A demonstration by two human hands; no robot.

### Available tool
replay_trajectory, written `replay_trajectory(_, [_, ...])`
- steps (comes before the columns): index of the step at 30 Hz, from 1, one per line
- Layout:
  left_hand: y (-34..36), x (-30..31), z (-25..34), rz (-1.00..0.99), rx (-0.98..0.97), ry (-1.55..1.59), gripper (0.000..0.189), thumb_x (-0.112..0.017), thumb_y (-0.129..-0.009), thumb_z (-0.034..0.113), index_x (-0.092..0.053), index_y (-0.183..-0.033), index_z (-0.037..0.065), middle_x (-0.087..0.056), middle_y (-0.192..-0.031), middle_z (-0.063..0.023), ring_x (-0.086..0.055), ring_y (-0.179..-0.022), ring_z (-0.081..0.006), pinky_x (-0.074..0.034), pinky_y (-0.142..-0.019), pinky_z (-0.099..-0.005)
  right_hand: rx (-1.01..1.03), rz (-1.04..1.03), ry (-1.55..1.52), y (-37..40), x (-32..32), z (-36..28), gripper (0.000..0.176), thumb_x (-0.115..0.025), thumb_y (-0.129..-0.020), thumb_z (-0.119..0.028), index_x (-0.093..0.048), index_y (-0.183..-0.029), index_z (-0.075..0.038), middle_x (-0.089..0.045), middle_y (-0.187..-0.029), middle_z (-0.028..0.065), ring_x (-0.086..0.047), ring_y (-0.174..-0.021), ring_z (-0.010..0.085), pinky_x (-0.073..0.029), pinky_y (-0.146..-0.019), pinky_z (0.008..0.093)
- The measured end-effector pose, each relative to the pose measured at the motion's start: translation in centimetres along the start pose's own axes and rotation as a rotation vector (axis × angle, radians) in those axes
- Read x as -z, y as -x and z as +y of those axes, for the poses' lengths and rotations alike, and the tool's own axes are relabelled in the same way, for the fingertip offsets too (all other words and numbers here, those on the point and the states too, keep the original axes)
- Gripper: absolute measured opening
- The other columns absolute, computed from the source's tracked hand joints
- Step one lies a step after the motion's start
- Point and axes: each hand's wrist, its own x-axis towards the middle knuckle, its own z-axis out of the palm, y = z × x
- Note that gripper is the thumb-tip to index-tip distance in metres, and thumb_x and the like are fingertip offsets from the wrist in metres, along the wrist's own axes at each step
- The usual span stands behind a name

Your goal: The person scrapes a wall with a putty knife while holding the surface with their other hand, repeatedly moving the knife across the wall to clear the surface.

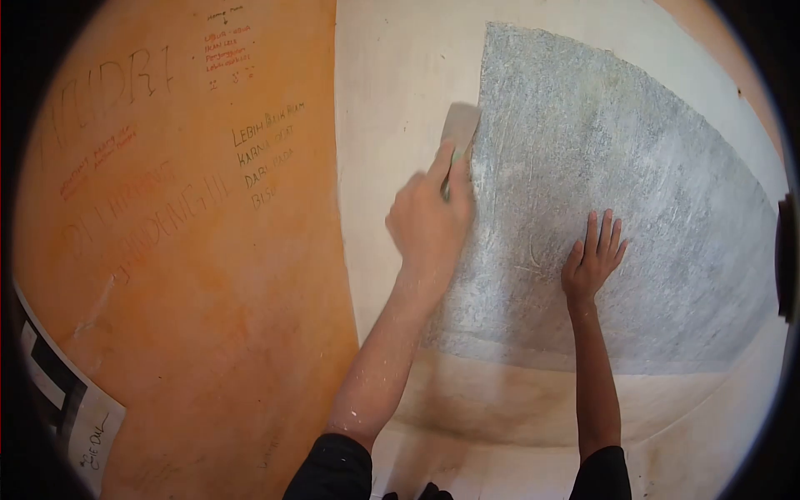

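Note:
My left hand (429,208) is closed around the handle of a scraper (461,125), its index finger stretched up along the tool. The flat blade points upward and lies at the left edge of a rough grey patch (542,158) on the pale wall (408,75). Most of the handle is hidden inside my fist. Lower and to the right, my right hand (593,265) rests open on the grey patch, fingers spread and pointing up. Whitish specks dot my left forearm.
An orange wall (208,333) with handwriting in dark and red ink stands on the left. At the lower left is a black-and-white sheet (92,433) with writing. A beige strip (500,400) runs below the grey patch. Something dark (786,258) sits at the right edge.

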Motion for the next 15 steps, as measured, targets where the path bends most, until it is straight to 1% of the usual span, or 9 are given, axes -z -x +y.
replay_trajectory(2, [4.4, -0.9, -3.3, 0.0, 0.059, -0.023, 0.033, -0.058, -0.095, 0.028, -0.066, -0.123, 0.015, -0.056, -0.06, -0.0145, -0.055, -0.055, -0.0264, -0.043, -0.056, -0.0375, -0.011, -0.002, -0.015, 0.2, 0.0, -0.2, 0.046, -0.033, -0.102, -0.032, -0.049, -0.141, -0.014, -0.04, -0.151, 0.0101, -0.029, -0.143, 0.0323, -0.011, -0.115, 0.055])
replay_trajectory(4, [10.0, -1.8, -6.7, 0.003, 0.084, -0.009, 0.032, -0.059, -0.094, 0.026, -0.066, -0.123, 0.014, -0.054, -0.059, -0.0139, -0.054, -0.054, -0.0243, -0.042, -0.055, -0.0364, -0.011, 0.005, -0.024, -0.1, 0.0, -0.1, 0.046, -0.033, -0.102, -0.032, -0.049, -0.141, -0.014, -0.04, -0.151, 0.0101, -0.029, -0.142, 0.0323, -0.011, -0.115, 0.055])
replay_trajectory(5, [11.2, -1.5, -6.8, -0.001, 0.082, -0.008, 0.032, -0.059, -0.094, 0.026, -0.066, -0.123, 0.014, -0.054, -0.059, -0.0139, -0.054, -0.054, -0.0243, -0.042, -0.055, -0.0364, -0.014, 0.007, -0.021, -0.2, 0.1, -0.3, 0.046, -0.033, -0.102, -0.032, -0.049, -0.141, -0.014, -0.04, -0.15, 0.0101, -0.029, -0.142, 0.0325, -0.011, -0.115, 0.0551])
replay_trajectory(7, [12.6, -1.2, -6.8, -0.102, 0.219, -0.004, 0.031, -0.06, -0.094, 0.024, -0.067, -0.123, 0.014, -0.055, -0.061, -0.014, -0.054, -0.054, -0.0231, -0.042, -0.055, -0.0353, -0.013, 0.005, -0.016, 0.0, 0.1, -0.5, 0.046, -0.033, -0.102, -0.032, -0.049, -0.141, -0.014, -0.041, -0.15, 0.0101, -0.029, -0.142, 0.0326, -0.012, -0.115, 0.0552])
replay_trajectory(8, [11.8, -1.4, -6.5, -0.104, 0.223, 0.002, 0.031, -0.06, -0.094, 0.024, -0.067, -0.123, 0.014, -0.055, -0.061, -0.014, -0.054, -0.054, -0.0231, -0.042, -0.055, -0.0353, -0.011, 0.008, -0.016, 0.0, 0.0, -0.4, 0.046, -0.034, -0.102, -0.032, -0.049, -0.141, -0.013, -0.041, -0.15, 0.0103, -0.029, -0.142, 0.0328, -0.012, -0.114, 0.0554])
replay_trajectory(10, [7.5, -1.9, -5.2, 0.03, 0.069, 0.02, 0.032, -0.06, -0.094, 0.026, -0.067, -0.123, 0.014, -0.057, -0.062, -0.0147, -0.055, -0.055, -0.0239, -0.042, -0.055, -0.0356, -0.009, 0.007, -0.013, -0.1, 0.1, -0.3, 0.046, -0.034, -0.102, -0.032, -0.049, -0.141, -0.013, -0.04, -0.15, 0.0104, -0.029, -0.143, 0.033, -0.012, -0.114, 0.0556])
replay_trajectory(12, [2.6, -1.6, -2.8, 0.042, 0.013, 0.02, 0.033, -0.058, -0.095, 0.03, -0.066, -0.123, 0.014, -0.059, -0.063, -0.0158, -0.056, -0.056, -0.0243, -0.043, -0.056, -0.0358, -0.011, -0.002, -0.016, -0.1, 0.2, -0.4, 0.046, -0.034, -0.101, -0.031, -0.049, -0.141, -0.013, -0.04, -0.151, 0.0107, -0.028, -0.143, 0.0332, -0.011, -0.114, 0.0557])
replay_trajectory(15, [0.5, 0.3, -0.5, -0.006, 0.044, 0.004, 0.035, -0.057, -0.095, 0.033, -0.065, -0.124, 0.015, -0.059, -0.062, -0.0169, -0.057, -0.056, -0.0243, -0.043, -0.056, -0.0359, -0.011, -0.014, -0.024, 0.0, 0.1, -0.2, 0.046, -0.035, -0.101, -0.03, -0.048, -0.141, -0.012, -0.039, -0.151, 0.0108, -0.027, -0.143, 0.0331, -0.011, -0.114, 0.0554])
